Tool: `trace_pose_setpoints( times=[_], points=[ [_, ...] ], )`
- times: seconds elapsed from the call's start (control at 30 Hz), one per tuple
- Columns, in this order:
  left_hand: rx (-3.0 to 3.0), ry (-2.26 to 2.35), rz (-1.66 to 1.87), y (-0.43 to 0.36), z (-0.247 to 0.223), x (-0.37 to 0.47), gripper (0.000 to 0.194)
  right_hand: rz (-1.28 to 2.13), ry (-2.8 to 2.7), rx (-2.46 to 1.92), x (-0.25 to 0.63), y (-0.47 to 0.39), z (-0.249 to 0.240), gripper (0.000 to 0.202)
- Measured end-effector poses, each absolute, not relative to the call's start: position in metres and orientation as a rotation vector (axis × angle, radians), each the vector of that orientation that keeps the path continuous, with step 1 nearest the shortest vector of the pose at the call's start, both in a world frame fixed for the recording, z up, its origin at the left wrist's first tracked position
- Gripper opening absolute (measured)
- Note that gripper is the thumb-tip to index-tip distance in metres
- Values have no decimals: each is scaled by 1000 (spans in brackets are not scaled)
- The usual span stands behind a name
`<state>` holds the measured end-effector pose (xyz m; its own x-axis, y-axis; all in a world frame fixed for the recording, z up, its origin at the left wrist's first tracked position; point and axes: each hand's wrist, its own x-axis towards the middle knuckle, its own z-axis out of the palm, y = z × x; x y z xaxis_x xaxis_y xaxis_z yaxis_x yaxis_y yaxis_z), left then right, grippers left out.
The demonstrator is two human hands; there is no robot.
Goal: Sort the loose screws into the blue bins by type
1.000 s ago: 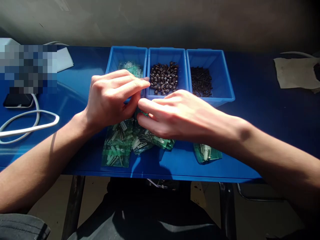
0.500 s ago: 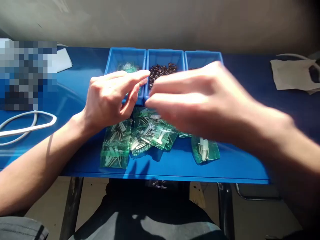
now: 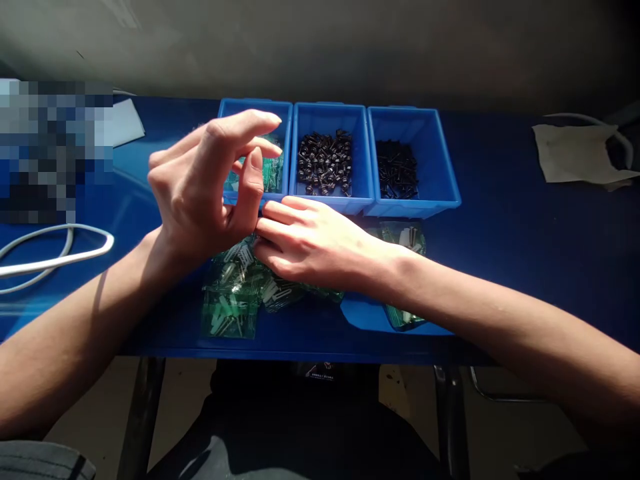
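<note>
My left hand (image 3: 200, 180) is raised in front of the left blue bin (image 3: 256, 103), thumb and fingers curved and apart with nothing seen between them. Below and beside it, my right hand (image 3: 320, 243) hovers over or rests on a pile of green clear packets (image 3: 235, 293) holding white plastic pieces and metal screws. Its fingers curl downward and the tips are hidden, so what they hold, if anything, does not show. Green packets lie in the left bin. Dark screws (image 3: 325, 160) fill part of the middle bin, and smaller black screws (image 3: 397, 170) the right one.
Another packet (image 3: 410, 237) lies right of the pile, partly under my right forearm. A white cable (image 3: 85, 250) loops at the left, near white paper (image 3: 127, 123). Brownish paper (image 3: 575, 153) lies at the far right. The blue table's front edge (image 3: 300, 357) runs above my lap.
My right hand has moved down and left from in front of the bins to the packet pile. My left hand has lifted slightly and its fingers have spread. The sunlight looks dimmer.
</note>
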<state>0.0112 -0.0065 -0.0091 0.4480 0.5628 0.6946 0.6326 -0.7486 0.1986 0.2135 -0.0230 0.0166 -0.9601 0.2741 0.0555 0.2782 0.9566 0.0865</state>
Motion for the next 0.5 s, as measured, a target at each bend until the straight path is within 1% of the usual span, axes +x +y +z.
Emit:
trace_pose_setpoints(
  times=[0.1, 0.17, 0.23, 0.27, 0.37, 0.43, 0.5],
  points=[
    [-2683, -1087, -1095, 1, -9, 10, 50, -104, -3013, -542, 218, -23, 29, 57],
    [-2695, -1098, -1056, 4, -8, 9, 51, -48, -2927, -663, 229, -21, 44, 48],
    [-2686, -1115, -1028, 4, -6, 7, 51, -1, -2802, -696, 246, -14, 60, 38],
    [-2676, -1120, -1012, 3, -5, 5, 50, -28, -2682, -750, 255, -9, 67, 34],
    [-2629, -1086, -925, 1, -5, 2, 43, -185, -2478, -870, 278, 5, 82, 39],
    [-2622, -1021, -831, 0, -6, 0, 38, -214, -2466, -920, 287, 11, 87, 45],
    [-2642, -935, -766, 2, -7, -2, 38, -202, -2495, -939, 293, 10, 89, 46]
  ],
)
